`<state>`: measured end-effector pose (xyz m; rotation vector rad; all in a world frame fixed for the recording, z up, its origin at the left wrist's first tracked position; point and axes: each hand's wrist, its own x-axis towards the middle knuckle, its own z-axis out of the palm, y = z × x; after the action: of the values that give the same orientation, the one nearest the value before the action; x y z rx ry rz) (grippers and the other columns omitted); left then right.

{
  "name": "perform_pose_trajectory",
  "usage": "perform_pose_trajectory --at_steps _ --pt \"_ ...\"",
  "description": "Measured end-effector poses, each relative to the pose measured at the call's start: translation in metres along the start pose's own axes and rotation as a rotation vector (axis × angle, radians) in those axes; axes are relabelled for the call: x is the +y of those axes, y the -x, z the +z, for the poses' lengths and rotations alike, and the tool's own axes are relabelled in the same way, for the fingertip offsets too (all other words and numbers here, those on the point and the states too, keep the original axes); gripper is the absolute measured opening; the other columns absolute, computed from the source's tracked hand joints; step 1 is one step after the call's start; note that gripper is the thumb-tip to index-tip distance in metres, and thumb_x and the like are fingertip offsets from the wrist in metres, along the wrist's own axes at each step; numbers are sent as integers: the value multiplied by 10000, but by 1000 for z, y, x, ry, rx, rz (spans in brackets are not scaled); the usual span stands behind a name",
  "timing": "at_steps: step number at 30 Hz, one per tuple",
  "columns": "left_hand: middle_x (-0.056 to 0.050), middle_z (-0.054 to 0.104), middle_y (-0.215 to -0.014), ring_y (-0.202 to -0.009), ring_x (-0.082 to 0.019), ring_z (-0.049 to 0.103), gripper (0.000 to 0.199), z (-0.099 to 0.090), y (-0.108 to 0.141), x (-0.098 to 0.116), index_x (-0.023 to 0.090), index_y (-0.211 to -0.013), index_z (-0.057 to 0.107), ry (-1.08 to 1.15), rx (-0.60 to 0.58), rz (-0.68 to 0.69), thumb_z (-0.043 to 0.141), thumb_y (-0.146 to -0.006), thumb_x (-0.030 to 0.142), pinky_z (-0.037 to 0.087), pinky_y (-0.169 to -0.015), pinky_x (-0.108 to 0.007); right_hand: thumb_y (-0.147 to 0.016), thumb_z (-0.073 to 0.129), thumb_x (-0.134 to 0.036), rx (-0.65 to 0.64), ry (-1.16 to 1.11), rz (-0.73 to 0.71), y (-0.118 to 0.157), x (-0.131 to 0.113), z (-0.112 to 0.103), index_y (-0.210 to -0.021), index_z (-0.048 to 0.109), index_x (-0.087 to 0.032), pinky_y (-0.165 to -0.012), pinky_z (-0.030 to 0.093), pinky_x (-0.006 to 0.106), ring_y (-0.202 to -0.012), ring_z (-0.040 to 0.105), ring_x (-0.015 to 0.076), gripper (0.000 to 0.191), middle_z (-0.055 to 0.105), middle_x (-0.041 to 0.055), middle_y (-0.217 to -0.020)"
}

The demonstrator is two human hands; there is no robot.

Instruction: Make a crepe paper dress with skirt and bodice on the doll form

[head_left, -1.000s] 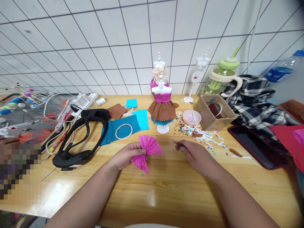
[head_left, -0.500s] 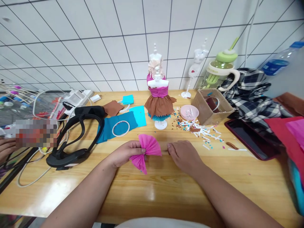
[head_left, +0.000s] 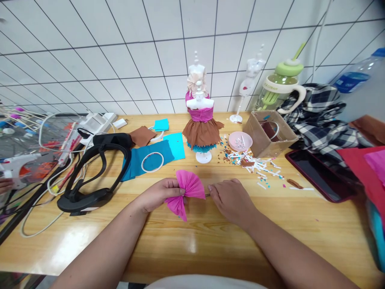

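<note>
Pinched at its gathered middle, a pink pleated paper bow (head_left: 192,185) is in my left hand (head_left: 164,193), above the wooden table. My right hand (head_left: 230,198) is closed just right of the bow, around a thin dark stick-like piece (head_left: 207,195) whose tip points at the pink paper; most of it is hidden by the fingers. Behind the bow stands a small white mannequin (head_left: 199,104) wearing a pink top and a brown skirt (head_left: 202,132) over a blue ruffle.
Left: black headset strap (head_left: 104,198), white ring (head_left: 152,162) on blue paper (head_left: 136,154), glue gun (head_left: 21,162) near another person's fingers. Right: pink dish (head_left: 236,141), paper scraps, cardboard box (head_left: 264,138), phone (head_left: 319,174), handled bottle (head_left: 278,90).
My right hand has moved slightly left, closer to the bow, and the dark piece's tip shows more clearly. At the far left, the other person's hand has moved mostly out of view.
</note>
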<state>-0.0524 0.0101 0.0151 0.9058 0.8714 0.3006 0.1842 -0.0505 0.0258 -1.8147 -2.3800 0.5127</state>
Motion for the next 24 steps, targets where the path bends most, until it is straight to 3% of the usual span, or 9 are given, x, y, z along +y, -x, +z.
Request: perform_pose_trajectory --at_steps 13,24 --pt "-72 737 -814 -678 -151 649 276 2 0 2 115 -881 744 -12 45 -8 799 -694 311 519 -659 -239 -1022 247 -327 -25 21 42 1 2 -3 -782 683 -203 -720 296 370 -776 658 226 513 748 70 -804" --pt "-57 735 -768 -674 -155 649 259 6 1 5 131 -900 749 -38 5 -4 781 -718 313 506 -660 -244 -1029 242 -336 -60 -49 16 3 -3 -1 -800 673 -216 -717 295 348 -803 662 202 503 751 54 -825"
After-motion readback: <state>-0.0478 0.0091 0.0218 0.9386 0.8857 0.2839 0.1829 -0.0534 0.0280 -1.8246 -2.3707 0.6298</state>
